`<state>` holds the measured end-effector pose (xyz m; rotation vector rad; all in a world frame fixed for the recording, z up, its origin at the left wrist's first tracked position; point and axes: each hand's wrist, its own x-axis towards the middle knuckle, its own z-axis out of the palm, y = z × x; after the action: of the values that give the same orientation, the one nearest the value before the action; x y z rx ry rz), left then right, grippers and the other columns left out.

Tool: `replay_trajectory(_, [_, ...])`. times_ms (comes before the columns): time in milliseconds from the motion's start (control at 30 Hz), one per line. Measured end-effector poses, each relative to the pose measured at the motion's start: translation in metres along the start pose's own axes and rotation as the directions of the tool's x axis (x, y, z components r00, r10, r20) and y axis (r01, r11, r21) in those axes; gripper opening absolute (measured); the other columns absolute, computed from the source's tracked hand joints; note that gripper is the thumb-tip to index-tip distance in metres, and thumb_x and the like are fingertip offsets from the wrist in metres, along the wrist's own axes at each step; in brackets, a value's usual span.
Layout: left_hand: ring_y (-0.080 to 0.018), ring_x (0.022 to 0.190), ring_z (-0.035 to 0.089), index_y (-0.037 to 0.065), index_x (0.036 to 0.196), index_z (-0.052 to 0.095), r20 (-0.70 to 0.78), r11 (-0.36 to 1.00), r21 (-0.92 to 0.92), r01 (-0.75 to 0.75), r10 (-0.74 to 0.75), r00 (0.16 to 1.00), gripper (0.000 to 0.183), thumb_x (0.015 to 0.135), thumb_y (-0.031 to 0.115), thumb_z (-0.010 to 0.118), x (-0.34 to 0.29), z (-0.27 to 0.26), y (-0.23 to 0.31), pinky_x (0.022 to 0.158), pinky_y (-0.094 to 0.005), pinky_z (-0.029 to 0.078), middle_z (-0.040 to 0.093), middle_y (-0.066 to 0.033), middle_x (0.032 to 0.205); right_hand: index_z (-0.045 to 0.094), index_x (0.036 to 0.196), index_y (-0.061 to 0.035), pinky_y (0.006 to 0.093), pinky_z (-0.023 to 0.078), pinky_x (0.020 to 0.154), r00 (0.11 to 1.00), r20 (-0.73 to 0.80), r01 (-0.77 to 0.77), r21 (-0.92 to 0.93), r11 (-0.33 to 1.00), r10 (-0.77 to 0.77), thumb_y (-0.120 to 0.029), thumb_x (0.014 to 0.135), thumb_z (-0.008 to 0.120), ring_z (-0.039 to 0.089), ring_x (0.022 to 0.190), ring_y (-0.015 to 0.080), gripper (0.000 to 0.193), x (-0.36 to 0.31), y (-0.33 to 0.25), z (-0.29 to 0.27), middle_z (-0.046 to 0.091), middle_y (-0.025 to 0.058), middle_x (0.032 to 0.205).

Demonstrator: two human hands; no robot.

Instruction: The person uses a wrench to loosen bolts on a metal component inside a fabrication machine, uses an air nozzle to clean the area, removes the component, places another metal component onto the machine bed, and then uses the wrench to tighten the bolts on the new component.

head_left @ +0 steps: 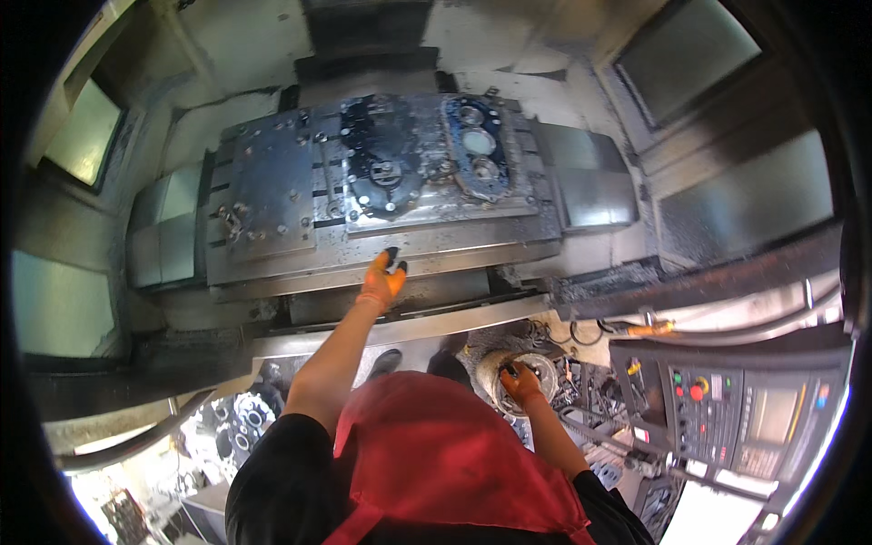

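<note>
My left hand (383, 280), in an orange glove with dark fingertips, reaches to the front edge of the metal machine table (436, 247). Its thumb and fingers are apart, and I see nothing between them. Down to the right, my right hand (520, 385), gloved alike, is over the mouth of a round bucket (491, 371); its fingers are too small and dark to tell what they hold, if anything. On the table lie a dark, wet casting (377, 136) and a blue-edged metal part (478, 150) with round openings, both among bolts and clamps. A flat plate (268, 186) with bolts is at the left.
A control panel (727, 413) with buttons and a screen stands at the right. The machine's front sill (409, 325) crosses before me. Metal castings (245, 422) lie at lower left, and loose metal parts (581, 386) beside the bucket. A yellow-handled air gun (649, 329) lies at right.
</note>
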<state>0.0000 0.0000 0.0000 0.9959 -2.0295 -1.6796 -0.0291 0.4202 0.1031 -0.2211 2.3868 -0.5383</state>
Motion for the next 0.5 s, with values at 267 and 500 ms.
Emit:
replay_trajectory(267, [-0.0317, 0.096, 0.063, 0.0, 0.113, 0.061, -0.232, 0.946, 0.082, 0.315, -0.289, 0.929, 0.043, 0.081, 0.029, 0.066, -0.001, -0.035, 0.0, 0.084, -0.0377, 0.049, 0.064, -0.0206, 0.108, 0.063, 0.105, 0.0036, 0.0405, 0.049, 0.081, 0.944, 0.267, 0.24, -0.145, 0.96, -0.196, -0.043, 0.077, 0.062, 0.064, 0.095, 0.0382, 0.055, 0.155, 0.05, 0.026, 0.066, 0.0254, 0.097])
replay_trajectory(500, [-0.0393, 0.108, 0.058, 0.001, 0.116, 0.055, -0.431, 0.719, 0.565, 0.404, -0.16, 0.888, 0.048, 0.08, 0.032, 0.061, 0.18, -0.108, 0.076, 0.09, -0.0442, 0.048, 0.061, -0.0234, 0.113, 0.061, 0.106, 0.0051, 0.0361, 0.05, 0.071, 0.96, 0.278, 0.031, -0.07, 0.997, -0.011, -0.028, 0.081, 0.062, 0.064, 0.078, 0.0281, 0.041, 0.173, -0.026, -0.025, 0.067, 0.0191, 0.09])
